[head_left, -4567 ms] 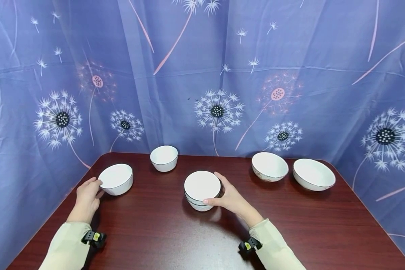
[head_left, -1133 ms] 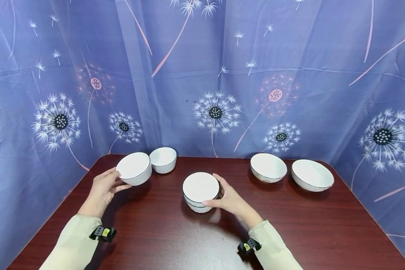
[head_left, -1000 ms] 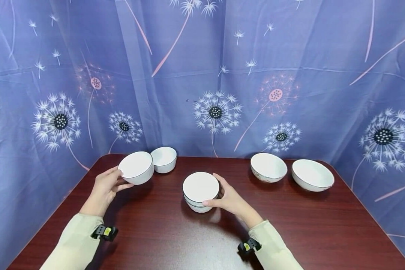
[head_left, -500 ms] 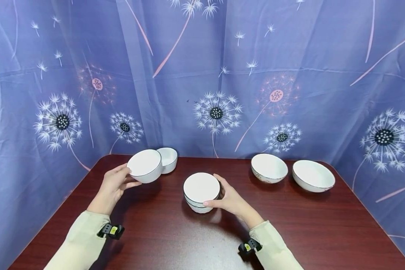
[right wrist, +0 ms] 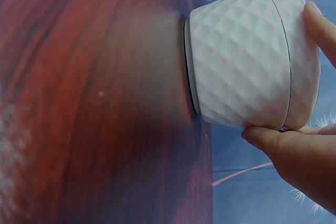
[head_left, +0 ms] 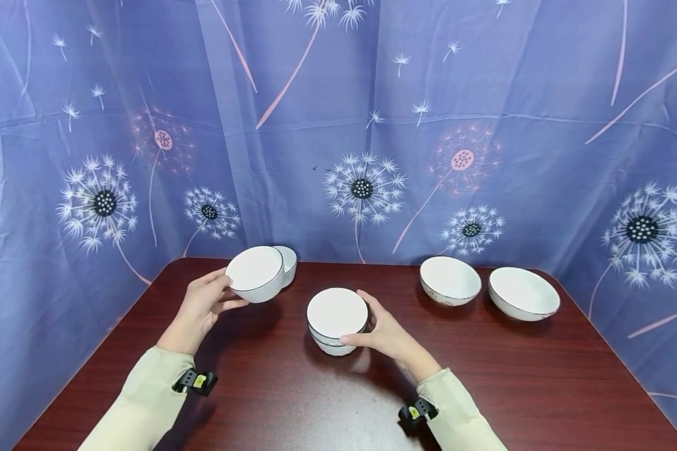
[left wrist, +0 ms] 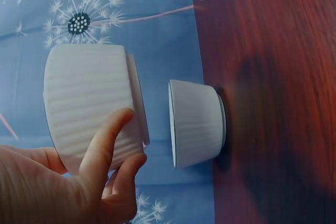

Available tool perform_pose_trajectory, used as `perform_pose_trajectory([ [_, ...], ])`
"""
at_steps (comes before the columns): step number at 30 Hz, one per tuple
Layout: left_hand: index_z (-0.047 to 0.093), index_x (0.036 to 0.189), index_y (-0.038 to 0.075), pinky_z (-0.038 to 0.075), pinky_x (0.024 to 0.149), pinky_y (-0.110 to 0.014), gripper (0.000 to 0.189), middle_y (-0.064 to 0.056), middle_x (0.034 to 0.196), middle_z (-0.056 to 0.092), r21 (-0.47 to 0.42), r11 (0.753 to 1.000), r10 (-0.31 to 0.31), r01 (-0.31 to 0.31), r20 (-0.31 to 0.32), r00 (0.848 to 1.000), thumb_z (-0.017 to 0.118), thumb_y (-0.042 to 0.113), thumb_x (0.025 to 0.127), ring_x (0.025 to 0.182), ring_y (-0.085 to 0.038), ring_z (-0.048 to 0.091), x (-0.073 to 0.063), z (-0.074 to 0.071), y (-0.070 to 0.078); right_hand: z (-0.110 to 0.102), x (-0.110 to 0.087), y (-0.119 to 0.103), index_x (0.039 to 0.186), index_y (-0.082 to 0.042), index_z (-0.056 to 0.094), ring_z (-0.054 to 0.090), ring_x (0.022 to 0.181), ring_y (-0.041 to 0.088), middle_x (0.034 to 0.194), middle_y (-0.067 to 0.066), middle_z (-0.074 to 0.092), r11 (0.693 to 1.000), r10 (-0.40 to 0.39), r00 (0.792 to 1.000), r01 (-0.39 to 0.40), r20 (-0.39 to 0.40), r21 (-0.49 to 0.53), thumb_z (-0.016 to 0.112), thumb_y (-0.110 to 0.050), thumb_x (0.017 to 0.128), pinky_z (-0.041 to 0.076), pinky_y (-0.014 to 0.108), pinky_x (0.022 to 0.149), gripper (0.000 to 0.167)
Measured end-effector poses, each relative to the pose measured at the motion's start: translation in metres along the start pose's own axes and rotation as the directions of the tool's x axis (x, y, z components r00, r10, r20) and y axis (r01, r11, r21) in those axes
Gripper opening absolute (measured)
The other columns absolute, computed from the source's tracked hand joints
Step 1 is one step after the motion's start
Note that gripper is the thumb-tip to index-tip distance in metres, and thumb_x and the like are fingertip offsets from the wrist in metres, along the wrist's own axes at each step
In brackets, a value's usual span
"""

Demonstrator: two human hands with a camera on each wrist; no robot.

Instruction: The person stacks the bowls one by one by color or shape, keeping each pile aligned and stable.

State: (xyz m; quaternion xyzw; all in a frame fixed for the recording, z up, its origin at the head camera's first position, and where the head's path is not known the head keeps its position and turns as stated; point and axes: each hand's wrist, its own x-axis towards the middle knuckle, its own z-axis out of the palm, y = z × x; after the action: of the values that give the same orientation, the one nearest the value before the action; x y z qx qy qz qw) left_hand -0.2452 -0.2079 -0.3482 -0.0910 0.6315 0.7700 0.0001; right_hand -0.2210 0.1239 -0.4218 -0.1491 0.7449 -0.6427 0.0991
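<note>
My left hand (head_left: 202, 308) grips a white ribbed bowl (head_left: 256, 273) by its left side, thumb at the rim and fingers beneath. In the left wrist view this bowl (left wrist: 86, 98) is off the table, apart from a smaller white bowl (left wrist: 197, 124) standing there. The held bowl partly hides that smaller bowl (head_left: 290, 268) in the head view. At the table's middle, my right hand (head_left: 386, 335) holds the right side of a stack of white bowls (head_left: 337, 316). Its lower bowl (right wrist: 239, 61) has a diamond-textured wall and rests on the table, with another bowl (right wrist: 304, 72) nested in it.
Two wider white bowls, one with a floral pattern outside (head_left: 450, 280) and one farther right (head_left: 523, 293), stand at the back right of the dark red table (head_left: 293, 401). A blue dandelion-print curtain (head_left: 293, 156) hangs behind the table and along its sides.
My left hand has lifted the ribbed bowl off the table's left side and carried it rightward, in front of the smaller bowl. My right hand stays on the stack.
</note>
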Motion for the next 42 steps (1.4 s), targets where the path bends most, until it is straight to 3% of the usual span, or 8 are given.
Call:
perform_pose_trajectory([
  [7,0.031,0.144,-0.012,0.059,0.072,-0.042,0.054,-0.026,0.129,0.043,-0.001,1.000,0.004,-0.004,0.032,0.999,0.038,-0.007,0.090,0.071,-0.012,0.065,0.000,0.011,-0.001,0.000,0.000,0.001,0.152,-0.005,0.018,0.042,0.129,0.032,0.146,0.023,0.038,1.000,-0.004,1.000,0.004,0.007,0.007,0.084,-0.010,0.072,0.044,0.039,0.101,0.103],
  [16,0.035,0.141,-0.012,0.060,0.070,-0.044,0.052,-0.010,0.101,0.060,-0.010,1.000,0.007,-0.006,0.074,0.997,0.042,-0.008,0.090,0.071,-0.014,0.066,-0.002,0.026,0.001,-0.001,0.001,0.000,0.152,-0.005,0.017,0.046,0.127,0.031,0.144,0.023,0.041,1.000,0.011,1.000,-0.011,-0.007,-0.011,0.084,-0.011,0.072,0.046,0.040,0.099,0.104],
  [24,0.034,0.144,-0.009,0.060,0.070,-0.041,0.053,-0.028,0.130,0.044,0.022,1.000,-0.011,0.009,0.084,0.996,0.042,-0.007,0.092,0.074,-0.014,0.065,-0.003,0.034,0.004,0.000,0.002,0.001,0.152,-0.004,0.016,0.045,0.127,0.031,0.144,0.023,0.040,1.000,0.000,1.000,0.000,0.002,-0.008,0.084,-0.010,0.072,0.045,0.038,0.100,0.105],
  [32,0.031,0.145,-0.008,0.060,0.071,-0.041,0.053,-0.030,0.135,0.039,0.039,0.999,-0.018,0.013,0.117,0.993,0.042,-0.005,0.094,0.076,-0.015,0.064,-0.003,0.045,0.005,0.001,0.000,-0.001,0.152,-0.004,0.016,0.042,0.130,0.031,0.146,0.021,0.038,1.000,0.003,1.000,-0.003,-0.003,0.009,0.085,-0.009,0.071,0.040,0.041,0.105,0.106],
  [37,0.035,0.143,-0.009,0.060,0.070,-0.041,0.050,-0.028,0.125,0.049,0.054,0.999,-0.009,0.001,0.138,0.990,0.044,-0.004,0.093,0.073,-0.015,0.066,-0.004,0.053,0.003,0.002,0.000,0.000,0.152,-0.004,0.016,0.041,0.131,0.031,0.146,0.021,0.038,1.000,-0.001,1.000,0.001,-0.009,0.011,0.084,-0.007,0.071,0.039,0.041,0.105,0.106],
  [42,0.039,0.140,-0.010,0.060,0.068,-0.041,0.048,-0.017,0.104,0.060,0.054,0.999,-0.001,-0.008,0.155,0.988,0.045,-0.005,0.093,0.071,-0.016,0.066,-0.003,0.060,0.002,0.001,0.001,0.000,0.152,-0.005,0.017,0.041,0.131,0.031,0.147,0.021,0.037,1.000,-0.001,1.000,0.001,-0.009,0.014,0.084,-0.007,0.071,0.039,0.042,0.106,0.105],
])
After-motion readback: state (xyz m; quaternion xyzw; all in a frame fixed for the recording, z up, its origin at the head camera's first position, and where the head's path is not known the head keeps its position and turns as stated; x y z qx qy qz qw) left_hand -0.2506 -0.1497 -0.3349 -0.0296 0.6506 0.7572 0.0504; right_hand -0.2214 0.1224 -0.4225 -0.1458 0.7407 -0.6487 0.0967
